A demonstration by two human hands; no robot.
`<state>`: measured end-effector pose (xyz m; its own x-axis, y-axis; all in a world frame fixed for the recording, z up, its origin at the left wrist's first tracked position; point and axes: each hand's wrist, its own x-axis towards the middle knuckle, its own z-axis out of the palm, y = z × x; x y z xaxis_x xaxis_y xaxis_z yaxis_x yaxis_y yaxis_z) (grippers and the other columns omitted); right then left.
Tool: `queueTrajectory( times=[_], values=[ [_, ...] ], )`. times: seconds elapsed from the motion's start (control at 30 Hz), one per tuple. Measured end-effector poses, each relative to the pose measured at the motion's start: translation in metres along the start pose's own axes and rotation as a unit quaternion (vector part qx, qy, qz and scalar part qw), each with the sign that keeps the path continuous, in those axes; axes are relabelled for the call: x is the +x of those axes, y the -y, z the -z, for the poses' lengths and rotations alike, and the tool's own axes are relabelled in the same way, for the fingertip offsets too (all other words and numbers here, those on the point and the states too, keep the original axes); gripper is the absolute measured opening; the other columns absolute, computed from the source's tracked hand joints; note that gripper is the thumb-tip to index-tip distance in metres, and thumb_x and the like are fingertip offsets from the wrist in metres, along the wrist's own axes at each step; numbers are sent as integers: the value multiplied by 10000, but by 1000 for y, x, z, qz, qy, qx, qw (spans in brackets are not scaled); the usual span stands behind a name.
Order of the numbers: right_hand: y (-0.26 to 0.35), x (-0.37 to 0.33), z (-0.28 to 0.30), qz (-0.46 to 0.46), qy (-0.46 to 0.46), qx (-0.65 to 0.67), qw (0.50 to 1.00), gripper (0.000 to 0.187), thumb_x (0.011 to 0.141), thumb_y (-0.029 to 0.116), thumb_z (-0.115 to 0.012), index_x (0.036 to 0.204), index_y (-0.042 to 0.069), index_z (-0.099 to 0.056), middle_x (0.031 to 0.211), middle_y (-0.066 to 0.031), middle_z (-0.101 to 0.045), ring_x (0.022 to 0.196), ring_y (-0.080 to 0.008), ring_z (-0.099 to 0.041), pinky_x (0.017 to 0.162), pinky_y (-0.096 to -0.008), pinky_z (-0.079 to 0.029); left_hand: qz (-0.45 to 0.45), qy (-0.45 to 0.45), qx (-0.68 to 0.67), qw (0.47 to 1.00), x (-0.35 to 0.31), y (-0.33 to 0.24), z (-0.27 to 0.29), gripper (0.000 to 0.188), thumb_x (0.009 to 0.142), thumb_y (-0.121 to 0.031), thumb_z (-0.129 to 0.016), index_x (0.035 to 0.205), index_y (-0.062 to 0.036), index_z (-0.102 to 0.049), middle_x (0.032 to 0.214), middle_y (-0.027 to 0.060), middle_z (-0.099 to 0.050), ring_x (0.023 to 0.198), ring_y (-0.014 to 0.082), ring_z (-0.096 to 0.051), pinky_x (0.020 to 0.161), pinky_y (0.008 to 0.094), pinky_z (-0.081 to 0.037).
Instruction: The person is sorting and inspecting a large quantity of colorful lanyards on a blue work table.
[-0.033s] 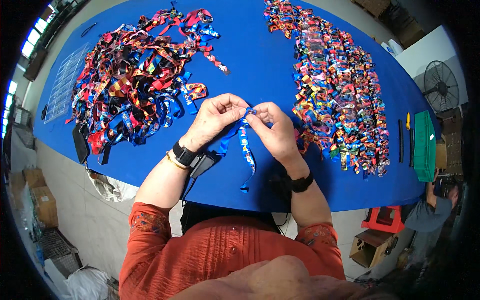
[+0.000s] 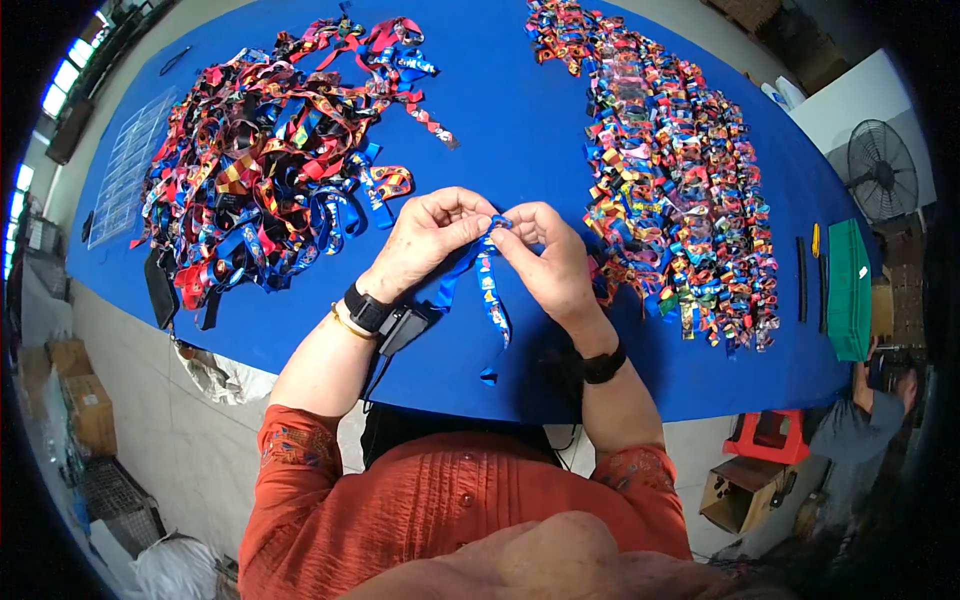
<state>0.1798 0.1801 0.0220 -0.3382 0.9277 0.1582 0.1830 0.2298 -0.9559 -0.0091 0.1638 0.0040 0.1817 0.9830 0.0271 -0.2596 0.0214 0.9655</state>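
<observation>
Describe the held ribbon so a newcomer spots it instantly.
On the blue table, look between the tangled ribbon pile at left and the ribbon rows at right. There, the left hand and right hand pinch a blue patterned ribbon. It alone is held, clear of both groups.

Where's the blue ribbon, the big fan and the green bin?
Blue ribbon (image 2: 490, 286), head view: on its hanging, printed strip.
Fan (image 2: 881, 171), head view: middle of its round guard.
Green bin (image 2: 846, 296), head view: bare middle.

An orange-red top (image 2: 390, 510) with pleats (image 2: 525, 482) and buttons (image 2: 467, 499) is worn; its sleeves (image 2: 298, 440) are decorated by embroidery (image 2: 302, 448). The left wrist (image 2: 383, 286) is circled by a black band (image 2: 368, 309) and a golden bangle (image 2: 350, 323), the right wrist (image 2: 588, 328) by a dark strap (image 2: 604, 368).
</observation>
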Motion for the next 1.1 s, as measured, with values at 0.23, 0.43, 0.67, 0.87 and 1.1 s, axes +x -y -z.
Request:
queueTrajectory(
  times=[0.23, 0.43, 0.67, 0.87, 1.1],
  values=[
    [-2, 1, -1, 32, -25, -10, 999, 124, 870, 89, -708, 932, 15, -630, 816, -46, -679, 756, -101, -639, 712, -256, -510, 6, -8, -18, 1000, -2, -3, -2, 196, 936, -134, -664, 1097, -24, -644, 961, -8, -664, 856, 41, -592, 775, 190, -473],
    [-6, 2, 2, 6, -45, 24, 999, 118, 871, 93, -708, 923, 16, -635, 810, -48, -678, 745, -96, -628, 702, -262, -508, 43, 23, 2, 999, 0, 1, -1, 193, 925, -177, -689, 1054, -37, -658, 896, -34, -655, 791, 17, -566, 701, 173, -449],
    [-7, 3, 4, 1, -22, 14, 1000, 144, 878, 118, -707, 948, 10, -643, 848, -56, -692, 773, -111, -642, 725, -268, -514, 32, 27, 18, 999, 2, 6, 1, 141, 913, -123, -697, 1016, -33, -664, 896, -15, -675, 787, 27, -582, 684, 178, -459],
    [-15, 2, -2, 14, 3, 53, 999, 184, 870, 119, -719, 986, 5, -634, 887, -72, -692, 820, -128, -657, 763, -281, -524, -9, -42, -21, 999, 1, 3, 5, 112, 918, -84, -674, 1011, -28, -647, 929, 9, -685, 847, 58, -616, 777, 215, -484],
    [-11, -2, -5, -1, 111, 36, 993, 165, 845, 122, -732, 924, 11, -639, 857, -64, -690, 802, -136, -656, 746, -310, -532, -29, -70, -19, 997, 3, 6, 11, 110, 914, -90, -685, 991, -22, -647, 906, 3, -680, 826, 50, -609, 760, 201, -476]
  ],
)
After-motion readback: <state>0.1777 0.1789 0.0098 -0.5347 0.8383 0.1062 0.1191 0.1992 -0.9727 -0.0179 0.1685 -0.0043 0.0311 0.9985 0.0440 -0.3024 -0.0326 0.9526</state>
